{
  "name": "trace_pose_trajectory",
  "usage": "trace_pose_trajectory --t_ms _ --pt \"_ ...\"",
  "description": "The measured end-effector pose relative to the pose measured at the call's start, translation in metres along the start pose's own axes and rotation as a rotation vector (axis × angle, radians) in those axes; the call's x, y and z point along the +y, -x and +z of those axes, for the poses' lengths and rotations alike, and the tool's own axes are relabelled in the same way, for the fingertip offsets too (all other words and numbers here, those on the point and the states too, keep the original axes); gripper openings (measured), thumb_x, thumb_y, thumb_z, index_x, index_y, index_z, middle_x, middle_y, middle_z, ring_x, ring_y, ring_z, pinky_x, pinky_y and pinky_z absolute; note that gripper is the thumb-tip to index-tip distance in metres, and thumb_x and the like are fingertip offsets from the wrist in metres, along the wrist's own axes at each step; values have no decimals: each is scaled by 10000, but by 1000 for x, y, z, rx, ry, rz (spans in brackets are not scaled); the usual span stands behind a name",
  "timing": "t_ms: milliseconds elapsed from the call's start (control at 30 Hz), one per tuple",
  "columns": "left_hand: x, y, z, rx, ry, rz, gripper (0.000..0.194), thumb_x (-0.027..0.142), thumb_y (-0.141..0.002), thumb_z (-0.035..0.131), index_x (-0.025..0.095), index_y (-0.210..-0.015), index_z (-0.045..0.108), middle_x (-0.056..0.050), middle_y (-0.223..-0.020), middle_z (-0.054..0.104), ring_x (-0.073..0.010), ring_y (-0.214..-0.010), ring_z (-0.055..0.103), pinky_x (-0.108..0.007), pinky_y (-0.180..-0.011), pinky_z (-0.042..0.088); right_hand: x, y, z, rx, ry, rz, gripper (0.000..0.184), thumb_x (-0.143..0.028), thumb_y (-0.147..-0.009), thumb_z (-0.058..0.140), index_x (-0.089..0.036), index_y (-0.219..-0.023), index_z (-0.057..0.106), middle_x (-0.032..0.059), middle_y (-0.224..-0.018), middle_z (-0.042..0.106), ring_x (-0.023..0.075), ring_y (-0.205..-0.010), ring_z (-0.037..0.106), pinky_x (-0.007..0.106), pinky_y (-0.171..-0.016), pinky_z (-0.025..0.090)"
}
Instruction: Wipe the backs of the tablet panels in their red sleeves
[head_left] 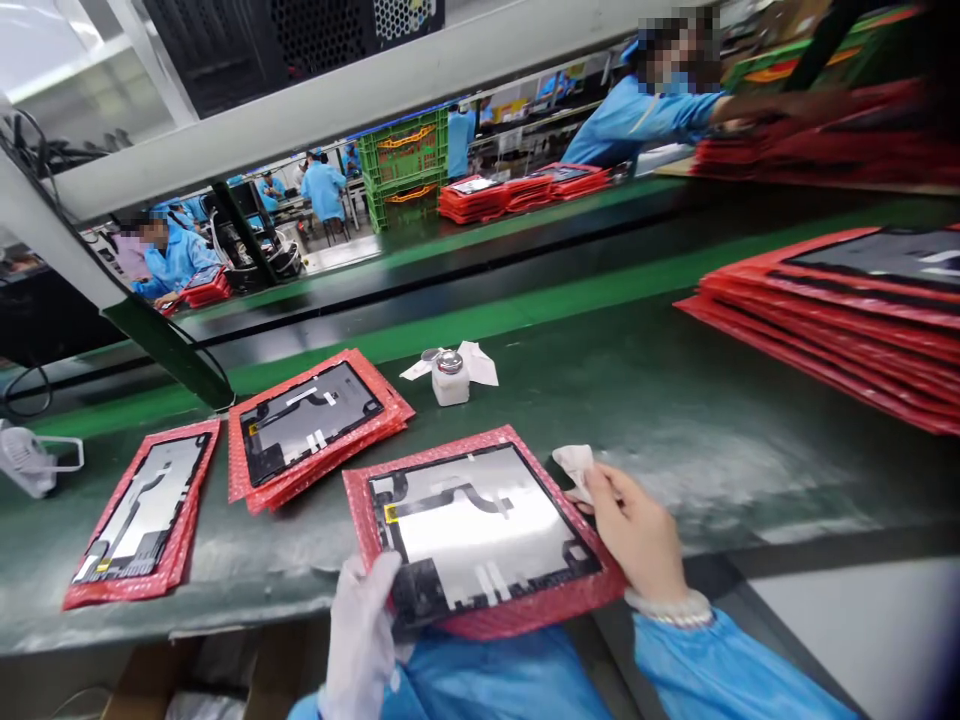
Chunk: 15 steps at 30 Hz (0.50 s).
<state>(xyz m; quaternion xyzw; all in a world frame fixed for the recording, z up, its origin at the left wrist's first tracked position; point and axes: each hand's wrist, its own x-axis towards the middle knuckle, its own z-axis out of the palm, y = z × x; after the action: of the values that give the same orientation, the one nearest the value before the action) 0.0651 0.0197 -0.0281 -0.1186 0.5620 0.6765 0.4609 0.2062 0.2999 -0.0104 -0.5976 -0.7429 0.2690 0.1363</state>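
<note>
left hand [360, 640]: gloved, fingers curled, gripping | right hand [637, 530]: bare, fingers pinched

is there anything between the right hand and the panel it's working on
Nothing visible. The right hand, holding a white cloth, rests at the right edge of the panel on its red bubble wrap; the gloved left hand holds the near-left corner.

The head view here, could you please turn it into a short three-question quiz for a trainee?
1. True or false: the left hand wears a white glove.
2. What does the right hand hold? A) white cloth B) bottle
3. What does the panel lie on?
Key: 1 true. 2 A, the white cloth; the small bottle stands apart on the green belt. 3 A red bubble-wrap sheet.
</note>
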Motion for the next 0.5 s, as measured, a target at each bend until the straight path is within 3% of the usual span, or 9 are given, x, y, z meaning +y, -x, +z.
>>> trace_pose_trajectory --t_ms 67,133,167,267,367,433,500 --pt "21 -8 10 -175 263 -43 468 349 -879 583 94 -1232 408 -106 -1182 541 -109 -976 560 -240 -861 475 -9 2 -3 -11 -10 49 743 -703 -656 345 -167 -1092 619 59 -942 634 234 -869 606 320 -858 434" --pt "34 -14 19 -343 85 20 434 265 -868 587 94 -1256 492 -97 -1176 555 -133 -985 568 -274 -903 469 -17 4 -6 -38 -43 100 785 -722 -611 350 -165 -1097 614 62 -916 634 238 -867 608 316 -852 437" --pt "37 -16 22 -353 -88 60 421 262 -847 601 87 -1223 532 -93 -1139 572 -148 -987 573 -286 -921 470 -20 5 -7 -54 -65 119 789 -724 -596 354 -170 -1095 609 57 -917 634 235 -852 610 314 -849 439" --pt "46 -13 20 -203 -385 132 354 316 -791 643 65 -1032 577 -67 -968 601 -142 -888 583 -246 -820 497 -26 6 -12 -71 -76 137 796 -732 -552 345 -189 -1076 598 48 -994 629 244 -889 606 326 -895 423" --pt "75 -13 7 -75 -455 227 384 388 -769 666 36 -887 566 -49 -807 572 -76 -697 487 -197 -655 445 -35 7 -15 -96 -49 252 816 -752 -436 359 -235 -1025 588 63 -945 639 272 -1000 578 325 -944 392" --pt "109 -24 -9 -92 -344 348 498 384 -779 670 53 -1138 572 -86 -1048 601 -129 -896 554 -247 -852 479 -38 7 -16 -102 -63 288 759 -752 -423 384 -282 -988 578 46 -892 647 255 -987 587 309 -925 393" --pt "145 -48 -32 1 -235 391 627 396 -747 702 62 -1247 526 -110 -1155 575 -185 -1041 560 -294 -944 458 -32 3 -12 -105 -73 292 697 -735 -439 388 -316 -968 564 26 -877 650 234 -983 592 296 -918 391"
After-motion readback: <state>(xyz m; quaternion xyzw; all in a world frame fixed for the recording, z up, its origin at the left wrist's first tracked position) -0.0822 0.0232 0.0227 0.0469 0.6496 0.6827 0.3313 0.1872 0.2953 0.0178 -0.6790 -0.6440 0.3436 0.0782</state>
